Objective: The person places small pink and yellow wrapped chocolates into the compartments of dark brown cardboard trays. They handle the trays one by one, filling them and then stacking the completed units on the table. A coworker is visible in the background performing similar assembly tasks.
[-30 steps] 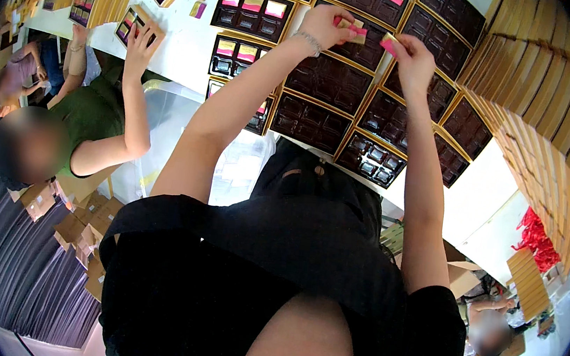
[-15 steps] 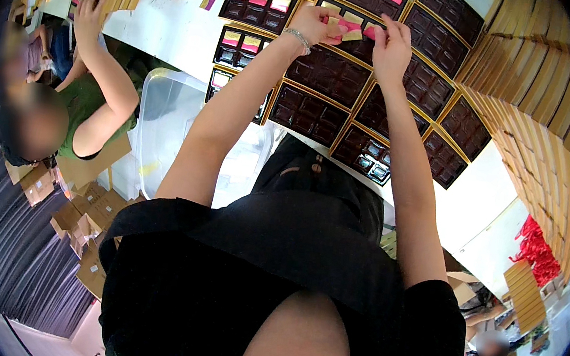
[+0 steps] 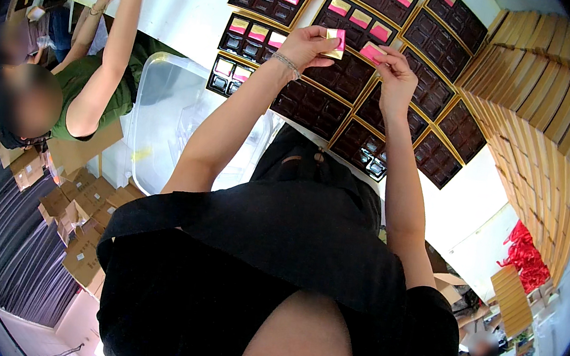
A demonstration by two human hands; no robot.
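My left hand [image 3: 305, 48] is closed on pink-and-gold squares [image 3: 336, 43], seemingly a small stack, flat-wrapped like chocolates. Between thumb and fingers, my right hand [image 3: 398, 78] pinches a single pink-and-gold square [image 3: 372, 52]. Both hands hover over a dark compartment tray [image 3: 338, 77] with a gold edge, partly hidden by them. Just beyond it, another tray [image 3: 349, 36] has three squares along its far row. To the left, a tray [image 3: 250, 49] also carries squares in its far row. Trays on the right, such as this one [image 3: 435, 42], show bare dark compartments.
Stacked gold-edged boxes [image 3: 533, 101] line the table's right side, with a red heap [image 3: 527, 258] nearer. A clear plastic bin [image 3: 165, 122] stands left of me. A co-worker in green [image 3: 90, 96] reaches across the table at left. Cardboard boxes [image 3: 84, 246] sit behind that person.
My hands have drawn back toward me from the far tray, whose far row now shows three squares. My right hand now holds a square up. The co-worker's arm has reached farther away.
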